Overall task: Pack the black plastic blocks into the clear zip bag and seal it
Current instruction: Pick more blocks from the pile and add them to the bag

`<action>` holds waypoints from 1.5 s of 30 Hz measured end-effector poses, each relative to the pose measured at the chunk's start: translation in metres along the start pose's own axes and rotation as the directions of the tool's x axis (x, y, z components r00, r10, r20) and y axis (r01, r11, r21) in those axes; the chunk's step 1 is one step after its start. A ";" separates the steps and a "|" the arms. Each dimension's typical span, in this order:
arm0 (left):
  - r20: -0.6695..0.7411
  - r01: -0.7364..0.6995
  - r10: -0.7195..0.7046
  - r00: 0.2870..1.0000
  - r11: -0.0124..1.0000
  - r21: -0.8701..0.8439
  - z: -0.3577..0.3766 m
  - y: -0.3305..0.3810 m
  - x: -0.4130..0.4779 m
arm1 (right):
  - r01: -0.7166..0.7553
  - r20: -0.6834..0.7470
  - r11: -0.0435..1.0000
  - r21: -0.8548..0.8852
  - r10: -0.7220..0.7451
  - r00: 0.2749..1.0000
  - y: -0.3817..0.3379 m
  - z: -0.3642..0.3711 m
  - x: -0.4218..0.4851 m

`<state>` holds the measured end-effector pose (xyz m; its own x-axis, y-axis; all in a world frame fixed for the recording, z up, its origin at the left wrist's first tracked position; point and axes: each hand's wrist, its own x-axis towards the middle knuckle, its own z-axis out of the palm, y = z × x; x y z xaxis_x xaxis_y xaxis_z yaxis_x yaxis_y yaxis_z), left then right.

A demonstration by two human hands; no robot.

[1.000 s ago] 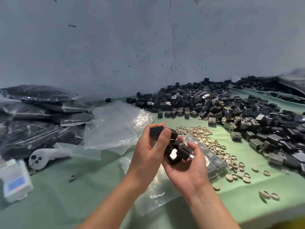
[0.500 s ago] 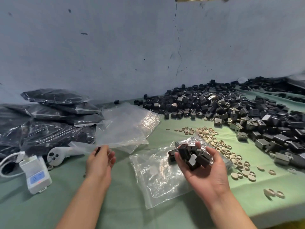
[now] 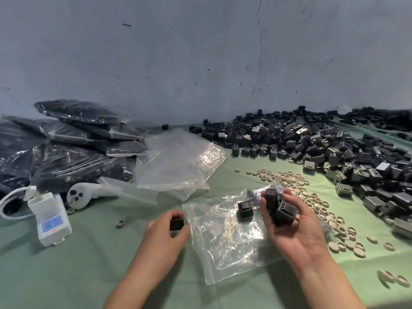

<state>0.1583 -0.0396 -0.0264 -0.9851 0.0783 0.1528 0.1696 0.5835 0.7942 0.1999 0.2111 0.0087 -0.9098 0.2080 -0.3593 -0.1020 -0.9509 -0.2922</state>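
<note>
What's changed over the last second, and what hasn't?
The left hand pulled away from the right hand, swung out left, then came back to the left edge of the clear zip bag, holding one block. The right hand still cups its handful of blocks over the bag. Loose pile and packed bags unchanged.

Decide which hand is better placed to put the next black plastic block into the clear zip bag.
Probably left: the left hand pinches one black plastic block beside the edge of the clear zip bag; the right hand is full of blocks.
</note>
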 end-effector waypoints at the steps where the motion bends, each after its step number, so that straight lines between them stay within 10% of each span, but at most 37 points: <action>1: 0.030 -0.077 0.075 0.997 0.993 0.088 0.003 0.001 0.000 | -0.008 -0.014 0.998 -0.056 0.007 1.000 -0.002 0.001 0.002; 9: 0.238 -0.279 0.245 0.940 0.953 0.120 0.012 -0.005 0.005 | -0.012 -0.050 0.836 -0.549 -0.018 0.999 -0.009 0.005 0.012; 16: 0.110 -0.261 0.237 0.965 0.891 0.373 0.015 -0.011 0.010 | 0.045 -0.022 0.665 -0.746 -0.093 0.995 0.001 0.004 0.029; 28: 0.145 -0.236 0.226 0.963 0.970 0.056 0.012 -0.003 0.017 | 0.049 0.045 0.378 -0.924 -0.021 0.999 0.025 0.005 0.038; 32: -0.028 -0.247 0.247 0.969 0.969 0.017 0.013 0.011 0.026 | 0.023 0.051 0.350 -0.937 0.070 0.996 0.032 0.006 0.040; 45: 0.250 -0.443 0.366 0.896 0.761 0.474 0.055 0.031 0.039 | 0.008 0.029 0.437 -0.899 0.040 0.999 0.024 0.016 0.043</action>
<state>0.1234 0.0257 -0.0283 -0.8278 0.4859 0.2803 0.5525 0.7926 0.2577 0.1516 0.1937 0.0000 -0.9244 0.1627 -0.3451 0.3098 -0.2076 -0.9278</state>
